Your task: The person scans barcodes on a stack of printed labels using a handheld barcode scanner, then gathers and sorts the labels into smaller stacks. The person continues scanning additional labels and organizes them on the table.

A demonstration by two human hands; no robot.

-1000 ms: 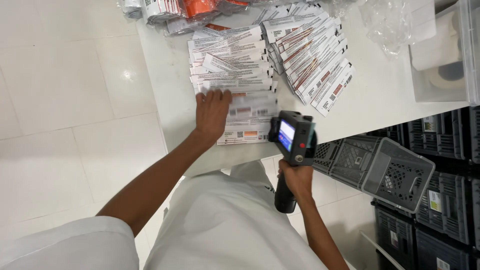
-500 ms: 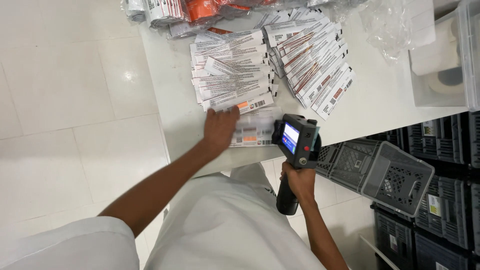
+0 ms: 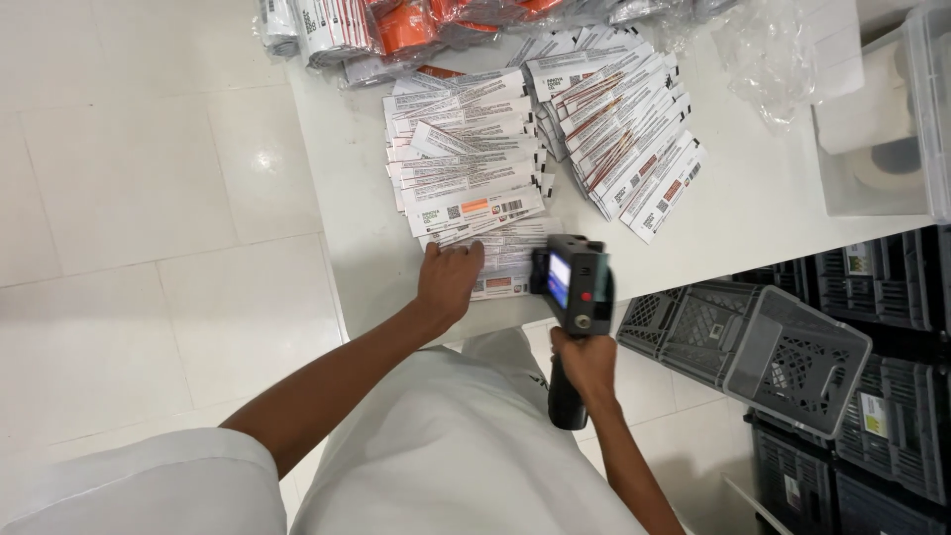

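Observation:
My left hand (image 3: 448, 277) lies flat, fingers spread, on the nearest white packets (image 3: 507, 260) at the front edge of a white table (image 3: 347, 208). A fanned row of flat white packets (image 3: 464, 159) with printed labels stretches away from it. A second fanned row of packets (image 3: 622, 129) lies to the right. My right hand (image 3: 584, 363) grips the handle of a black handheld scanner-like device (image 3: 573, 287) with a lit screen, held just right of my left hand above the table's edge.
Bundles of orange and white packets (image 3: 396, 25) sit at the table's far end. Crumpled clear plastic (image 3: 768, 54) and a clear bin with rolls (image 3: 877, 124) lie to the right. Black and grey crates (image 3: 783, 347) stand on the floor at the right.
My left hand has slid toward me along the row of packets to the nearest ones. The device stays held beside it at the table's edge.

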